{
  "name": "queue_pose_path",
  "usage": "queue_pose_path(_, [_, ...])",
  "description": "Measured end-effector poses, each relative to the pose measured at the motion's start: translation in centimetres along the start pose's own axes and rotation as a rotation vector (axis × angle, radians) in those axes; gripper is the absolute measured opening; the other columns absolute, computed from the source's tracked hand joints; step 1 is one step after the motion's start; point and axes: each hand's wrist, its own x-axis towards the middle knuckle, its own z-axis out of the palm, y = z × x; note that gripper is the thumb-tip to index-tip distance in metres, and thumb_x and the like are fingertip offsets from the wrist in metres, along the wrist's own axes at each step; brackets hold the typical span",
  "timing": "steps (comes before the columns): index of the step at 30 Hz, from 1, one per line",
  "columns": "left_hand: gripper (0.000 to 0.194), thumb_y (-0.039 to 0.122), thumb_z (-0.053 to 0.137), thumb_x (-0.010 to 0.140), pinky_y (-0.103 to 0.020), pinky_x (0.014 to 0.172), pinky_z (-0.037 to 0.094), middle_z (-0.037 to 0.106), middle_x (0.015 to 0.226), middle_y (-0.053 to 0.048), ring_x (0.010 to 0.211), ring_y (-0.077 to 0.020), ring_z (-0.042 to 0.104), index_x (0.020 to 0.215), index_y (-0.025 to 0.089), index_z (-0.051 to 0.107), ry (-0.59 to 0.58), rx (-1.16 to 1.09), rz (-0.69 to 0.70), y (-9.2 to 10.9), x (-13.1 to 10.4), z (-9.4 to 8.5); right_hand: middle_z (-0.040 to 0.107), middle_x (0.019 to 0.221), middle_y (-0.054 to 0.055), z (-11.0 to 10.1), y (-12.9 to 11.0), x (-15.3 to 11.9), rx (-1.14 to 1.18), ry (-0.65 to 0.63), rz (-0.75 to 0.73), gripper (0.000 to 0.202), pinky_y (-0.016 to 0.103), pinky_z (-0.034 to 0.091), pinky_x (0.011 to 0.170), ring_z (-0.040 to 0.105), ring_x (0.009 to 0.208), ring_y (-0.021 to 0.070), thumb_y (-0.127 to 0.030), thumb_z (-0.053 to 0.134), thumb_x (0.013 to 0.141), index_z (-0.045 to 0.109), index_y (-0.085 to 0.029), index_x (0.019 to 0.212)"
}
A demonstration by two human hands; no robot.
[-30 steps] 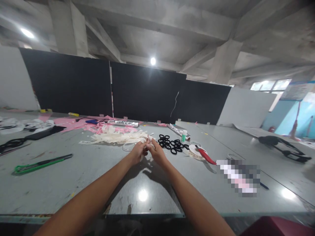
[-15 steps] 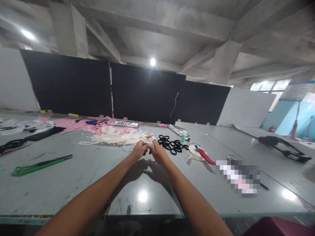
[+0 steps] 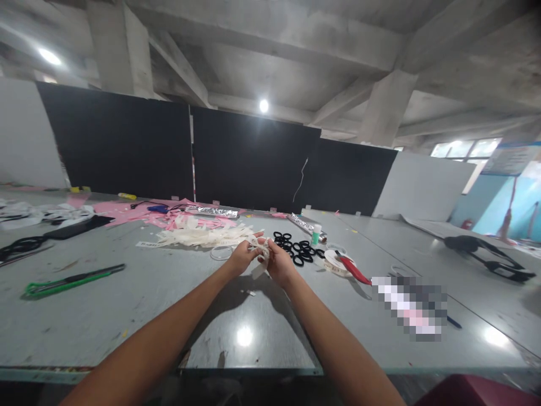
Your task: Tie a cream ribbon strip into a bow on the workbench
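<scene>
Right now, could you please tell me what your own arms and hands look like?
My left hand and right hand wear no gloves. The left forearm and right forearm show no sleeve, watch or bracelet; the fingers are too small to rule out rings.

Tally: one left hand (image 3: pixel 242 258), one right hand (image 3: pixel 279 266). Black rings (image 3: pixel 298 265), overlapping: more than ten, exact count unclear. Cream strips (image 3: pixel 211 237), heaped: many, uncountable. Foil-covered pieces (image 3: pixel 217 213): two. Green cutter (image 3: pixel 74 279): one. Small bottle (image 3: pixel 315 235): one. Ribbon roll (image 3: pixel 337 269): one. Red-handled tool (image 3: pixel 357 270): one. Black panels (image 3: pixel 253 158): three.
</scene>
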Motion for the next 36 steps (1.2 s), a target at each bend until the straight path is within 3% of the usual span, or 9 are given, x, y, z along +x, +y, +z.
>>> queue_pose_path(3, [0.059, 0.026, 0.069, 0.066, -0.027, 0.075, 0.045, 0.066, 0.091, -0.007, 0.084, -0.0184, 0.060, 0.121, 0.014, 0.054, -0.033, 0.060, 0.084, -0.3, 0.2, -0.2, 0.064, 0.083, 0.006, 0.2, -0.2, -0.2, 0.040, 0.008, 0.044, 0.034, 0.024, 0.045, 0.056, 0.054, 0.064, 0.0129, -0.046, 0.051, 0.081, 0.067, -0.019, 0.095])
queue_pose_path(7, [0.063, 0.024, 0.069, 0.066, -0.028, 0.079, 0.044, 0.062, 0.105, -0.009, 0.088, -0.0174, 0.059, 0.125, 0.013, 0.050, -0.073, 0.074, 0.110, -0.6, 0.5, -0.5, 0.052, 0.063, -0.001, 0.2, -0.4, -0.4, -0.137, 0.032, -0.009, 0.037, 0.020, 0.034, 0.045, 0.040, 0.049, 0.0083, -0.047, 0.056, 0.076, 0.066, -0.017, 0.095])
queue_pose_path(10, [0.068, 0.024, 0.066, 0.068, -0.023, 0.062, 0.042, 0.061, 0.090, -0.004, 0.065, -0.0098, 0.055, 0.132, 0.014, 0.044, -0.115, 0.010, 0.041, -0.1, 0.3, -0.4, 0.043, 0.055, -0.005, 0.2, -0.8, -0.5, -0.227, 0.088, -0.043, 0.027, 0.018, 0.027, 0.041, 0.033, 0.045, 0.0067, -0.039, 0.057, 0.070, 0.063, -0.015, 0.081])
queue_pose_path(13, [0.073, 0.025, 0.063, 0.070, -0.019, 0.044, 0.029, 0.057, 0.086, -0.001, 0.045, -0.0026, 0.038, 0.138, 0.019, 0.036, -0.163, -0.103, -0.022, 1.0, -0.4, -0.1, 0.039, 0.051, -0.006, 0.4, -1.8, -0.9, -0.243, 0.081, -0.083, 0.018, 0.018, 0.025, 0.039, 0.030, 0.044, 0.0065, -0.028, 0.052, 0.065, 0.059, -0.015, 0.074])
queue_pose_path(16, [0.074, 0.021, 0.062, 0.070, -0.018, 0.042, 0.026, 0.054, 0.089, -0.001, 0.046, -0.0018, 0.035, 0.139, 0.022, 0.035, -0.169, -0.229, -0.007, 2.3, -1.2, 0.3, 0.034, 0.050, -0.008, 0.9, -3.1, -1.7, -0.228, -0.085, -0.126, 0.033, 0.017, 0.018, 0.038, 0.023, 0.042, 0.0051, -0.023, 0.052, 0.062, 0.061, -0.014, 0.092])
queue_pose_path(19, [0.075, 0.021, 0.061, 0.070, -0.018, 0.045, 0.027, 0.049, 0.073, 0.004, 0.047, -0.0031, 0.034, 0.140, 0.022, 0.032, -0.206, -0.315, 0.000, 3.4, -1.7, 0.4, 0.031, 0.053, -0.010, 1.4, -4.2, -2.6, -0.242, -0.207, -0.155, 0.051, 0.017, 0.017, 0.039, 0.021, 0.043, 0.0044, -0.022, 0.056, 0.063, 0.056, -0.014, 0.113])
queue_pose_path(26, [0.076, 0.021, 0.059, 0.072, -0.020, 0.049, 0.027, 0.037, 0.056, 0.008, 0.045, -0.0044, 0.031, 0.142, 0.020, 0.030, -0.260, -0.356, -0.009, 4.1, -1.8, -0.1, 0.038, 0.057, -0.008, 2.0, -5.1, -3.2, -0.393, -0.170, -0.167, 0.057, 0.016, 0.019, 0.037, 0.023, 0.042, 0.0033, -0.025, 0.059, 0.066, 0.054, -0.014, 0.121])
queue_pose_path(31, [0.080, 0.020, 0.058, 0.072, -0.020, 0.049, 0.026, 0.038, 0.057, 0.008, 0.046, -0.0045, 0.031, 0.144, 0.022, 0.023, -0.288, -0.351, -0.015, 4.1, -1.9, 0.1, 0.028, 0.054, -0.010, 2.0, -4.9, -3.3, -0.250, -0.199, -0.162, 0.058, 0.016, 0.014, 0.036, 0.018, 0.041, 0.0034, -0.031, 0.062, 0.070, 0.051, -0.015, 0.125])
queue_pose_path(36, [0.083, 0.017, 0.058, 0.072, -0.020, 0.047, 0.024, 0.040, 0.059, 0.008, 0.045, -0.0042, 0.030, 0.145, 0.024, 0.019, -0.291, -0.347, 0.029, 4.0, -2.0, 0.6, 0.016, 0.053, -0.012, 2.0, -4.8, -3.3, -0.032, -0.222, -0.127, 0.058, 0.015, 0.009, 0.036, 0.008, 0.041, 0.0033, -0.024, 0.061, 0.069, 0.050, -0.015, 0.125])
